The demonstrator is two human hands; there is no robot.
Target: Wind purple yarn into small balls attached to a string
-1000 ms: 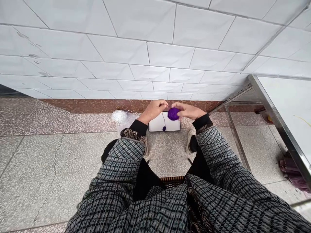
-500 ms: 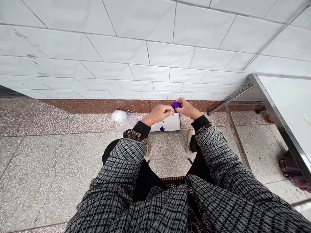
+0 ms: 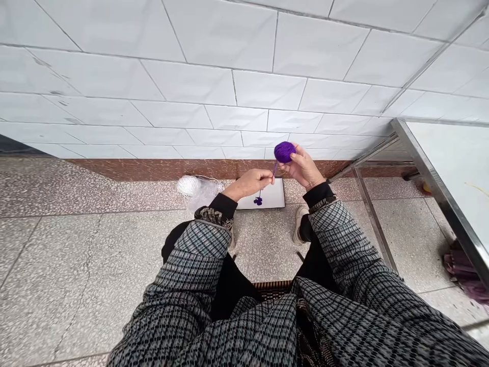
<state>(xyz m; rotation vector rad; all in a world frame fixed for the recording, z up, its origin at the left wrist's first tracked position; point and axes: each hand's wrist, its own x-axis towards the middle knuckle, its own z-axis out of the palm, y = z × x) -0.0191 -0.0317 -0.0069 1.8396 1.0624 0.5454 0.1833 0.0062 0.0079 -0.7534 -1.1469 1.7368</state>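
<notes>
My right hand is closed on a ball of purple yarn, its fingers curled around the lower right side. A strand of purple yarn runs from the ball down to my left hand, which pinches it between thumb and fingers. Below the left hand hangs a small dark purple piece, joined by a thin strand; whether it is crocheted or just tangled yarn I cannot tell. Behind it lies a shallow white tray with a dark rim, on the floor.
Left of the tray sit a ball of white yarn and a clear plastic bag. A metal-framed table stands to the right, with a purplish cloth beneath. A white tiled wall rises in front.
My right hand has lifted the purple ball up and to the right, away from my left hand, and the strand between them is stretched out. The hanging piece has swung slightly.
</notes>
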